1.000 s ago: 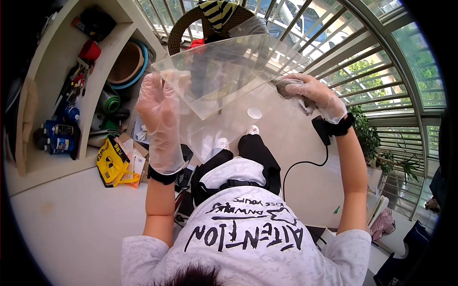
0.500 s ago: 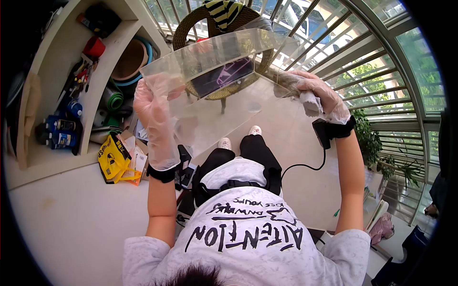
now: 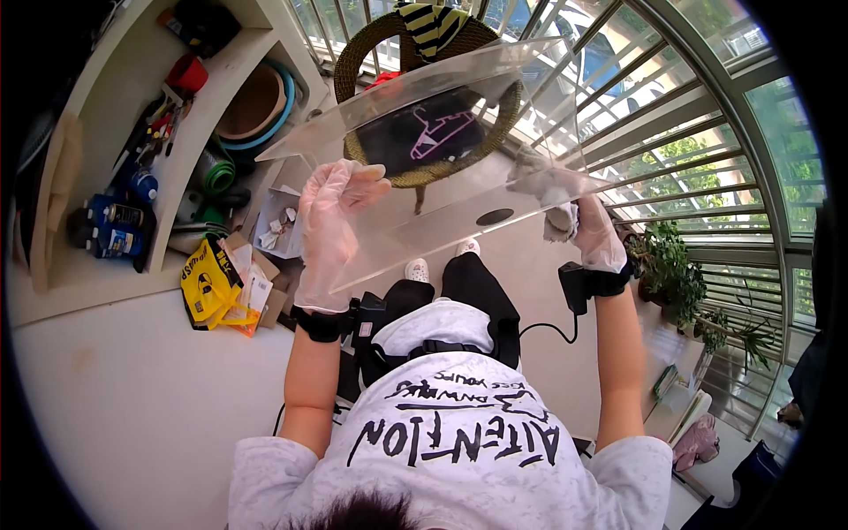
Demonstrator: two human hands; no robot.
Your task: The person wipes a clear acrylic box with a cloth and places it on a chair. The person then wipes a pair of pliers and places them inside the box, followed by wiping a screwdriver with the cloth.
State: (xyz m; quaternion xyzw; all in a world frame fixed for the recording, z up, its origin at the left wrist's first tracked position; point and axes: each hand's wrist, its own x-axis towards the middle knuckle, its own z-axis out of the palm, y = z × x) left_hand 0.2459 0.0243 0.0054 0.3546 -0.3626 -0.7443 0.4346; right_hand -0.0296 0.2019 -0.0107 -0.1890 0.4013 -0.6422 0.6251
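A large clear plastic box (image 3: 402, 246) is held tilted in front of me, with a dark oval spot on its near wall. My left hand (image 3: 334, 231), in a thin transparent glove, is closed on the box's left side. On the right, my gloved right hand (image 3: 602, 237) grips a crumpled greyish cloth (image 3: 559, 219) at the box's right corner; its fingers are partly hidden behind the clear wall. Through the plastic I see a purple hanger (image 3: 446, 132) on the dark seat of a wicker chair (image 3: 360, 55).
Shelves (image 3: 190, 124) on the left hold blue bottles (image 3: 115, 228), a red cup (image 3: 186, 74) and basins. Below lies a yellow bag (image 3: 210, 284) by cardboard. Barred windows (image 3: 698, 163) and potted plants (image 3: 671, 274) line the right side. A striped cloth (image 3: 433, 28) hangs on the chair.
The box has tilted and shifted right. My left hand has moved right and inward along it. My right hand has come lower with the cloth, now partly behind the plastic.
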